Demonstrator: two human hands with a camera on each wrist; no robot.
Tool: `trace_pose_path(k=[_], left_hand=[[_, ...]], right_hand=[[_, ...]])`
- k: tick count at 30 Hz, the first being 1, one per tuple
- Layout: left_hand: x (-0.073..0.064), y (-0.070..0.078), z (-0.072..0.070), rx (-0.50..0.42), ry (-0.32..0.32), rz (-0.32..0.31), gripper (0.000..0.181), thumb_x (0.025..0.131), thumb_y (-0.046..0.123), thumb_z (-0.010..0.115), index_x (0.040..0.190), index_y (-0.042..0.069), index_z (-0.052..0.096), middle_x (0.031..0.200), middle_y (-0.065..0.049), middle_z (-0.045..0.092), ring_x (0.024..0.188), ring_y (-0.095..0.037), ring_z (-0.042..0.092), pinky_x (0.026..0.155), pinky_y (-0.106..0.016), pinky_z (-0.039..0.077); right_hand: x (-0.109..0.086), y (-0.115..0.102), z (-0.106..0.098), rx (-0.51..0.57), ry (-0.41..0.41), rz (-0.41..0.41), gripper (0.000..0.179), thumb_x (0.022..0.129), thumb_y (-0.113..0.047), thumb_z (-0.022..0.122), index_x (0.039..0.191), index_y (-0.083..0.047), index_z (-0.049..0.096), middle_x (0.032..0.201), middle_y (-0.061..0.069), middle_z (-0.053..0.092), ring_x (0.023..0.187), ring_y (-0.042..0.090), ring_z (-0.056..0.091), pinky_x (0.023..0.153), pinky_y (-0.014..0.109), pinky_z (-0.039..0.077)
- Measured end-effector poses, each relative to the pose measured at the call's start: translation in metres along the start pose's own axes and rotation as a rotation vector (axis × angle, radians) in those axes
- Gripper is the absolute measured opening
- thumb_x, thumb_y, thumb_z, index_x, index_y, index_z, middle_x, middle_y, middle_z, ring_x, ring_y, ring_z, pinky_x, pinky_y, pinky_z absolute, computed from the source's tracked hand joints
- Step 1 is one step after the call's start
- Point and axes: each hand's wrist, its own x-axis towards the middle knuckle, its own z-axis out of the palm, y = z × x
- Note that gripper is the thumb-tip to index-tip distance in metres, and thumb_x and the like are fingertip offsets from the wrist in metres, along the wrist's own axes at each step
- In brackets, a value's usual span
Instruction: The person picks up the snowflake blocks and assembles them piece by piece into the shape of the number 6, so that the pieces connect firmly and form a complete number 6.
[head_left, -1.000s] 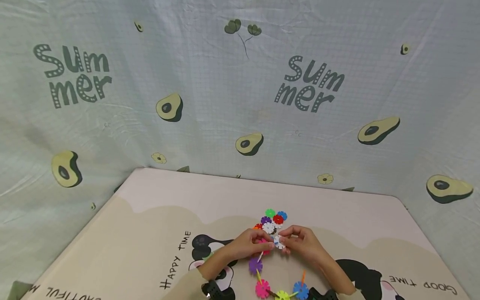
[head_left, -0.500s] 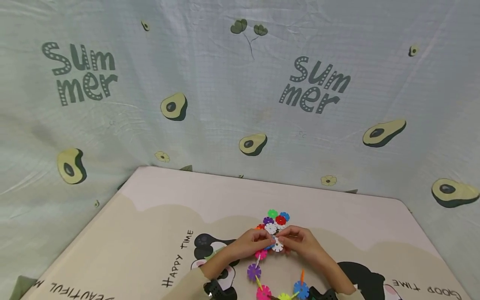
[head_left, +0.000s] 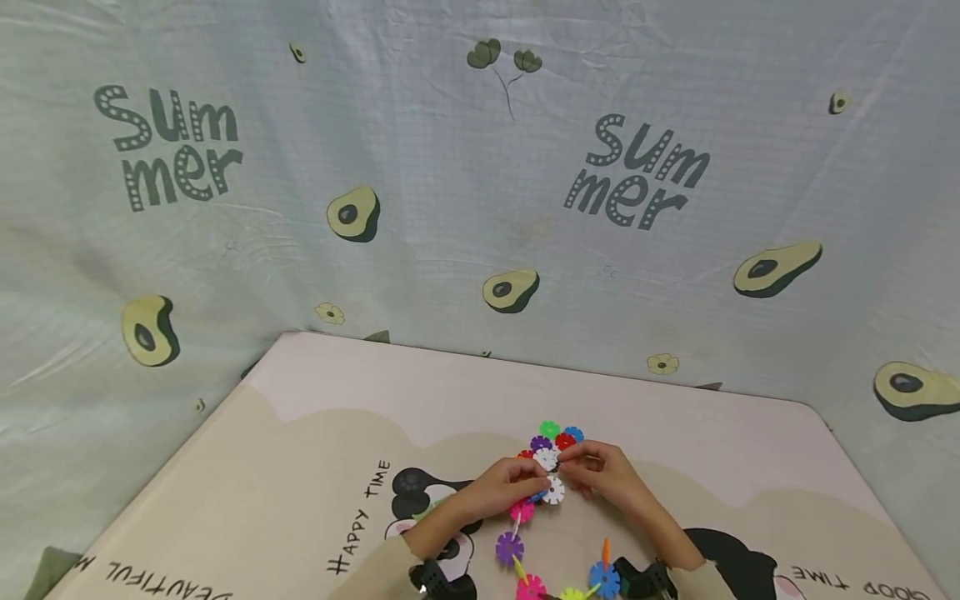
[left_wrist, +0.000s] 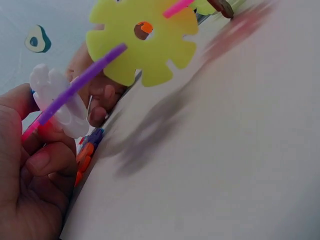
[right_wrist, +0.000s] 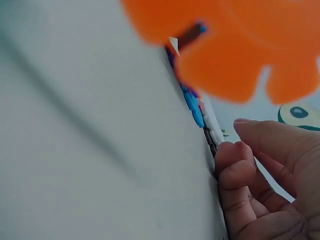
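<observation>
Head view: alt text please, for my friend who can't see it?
Someone's left hand holds a chain of colorful notched plastic discs; the right hand is beside a disc pile on a table. Avocado-print fabric hangs behind.

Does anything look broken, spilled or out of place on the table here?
Nothing looks spilled or broken. One oddity: the chain of notched discs is open on its right side, where an orange stick juts from the blue disc with its far end apparently free. Perhaps it's just unfinished.

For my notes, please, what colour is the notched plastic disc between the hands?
The disc is white (left wrist view).
</observation>
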Motion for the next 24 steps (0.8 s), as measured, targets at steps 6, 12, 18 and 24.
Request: trace_pose_path(k=[6,12,18,24], left_hand=[[0.0,0.001,0.0,-0.036,-0.004,0.009,0.025,0.1,0.016,0.055,0.095,-0.006,0.064,0.078,0.005,0.053,0.072,-0.001,0.046,0.067,-0.017,0.037],[0.002,0.001,0.001,-0.017,0.003,0.005,0.025,0.1,0.017,0.055,0.096,-0.005,0.066,0.081,0.006,0.056,0.072,0.0,0.047,0.068,-0.017,0.038],[0.003,-0.002,0.001,-0.008,-0.001,0.012,0.025,0.1,0.018,0.055,0.098,-0.004,0.067,0.081,0.006,0.058,0.072,0.0,0.047,0.069,-0.017,0.039],[0.002,-0.004,0.0,-0.023,-0.006,0.029,0.023,0.1,0.014,0.054,0.096,-0.006,0.064,0.083,0.005,0.057,0.072,-0.001,0.048,0.07,-0.017,0.04]], right_hand=[[0.013,0.004,0.002,-0.076,-0.041,-0.07,0.028,0.09,-0.01,0.07,0.112,0.006,0.065,0.083,0.006,0.059,0.055,0.005,0.046,0.05,0.02,0.04],[0.02,0.005,0.001,-0.172,-0.086,-0.195,0.032,0.088,-0.004,0.071,0.117,0.007,0.064,0.081,0.005,0.054,0.056,0.002,0.041,0.051,0.019,0.035],[0.018,0.0,0.0,-0.216,-0.093,-0.175,0.029,0.086,-0.002,0.071,0.113,0.007,0.065,0.082,0.006,0.052,0.058,0.003,0.041,0.052,0.018,0.035],[0.014,0.001,-0.001,-0.218,-0.087,-0.15,0.03,0.084,-0.002,0.073,0.111,0.008,0.064,0.091,0.014,0.059,0.064,0.004,0.048,0.058,0.019,0.043]])
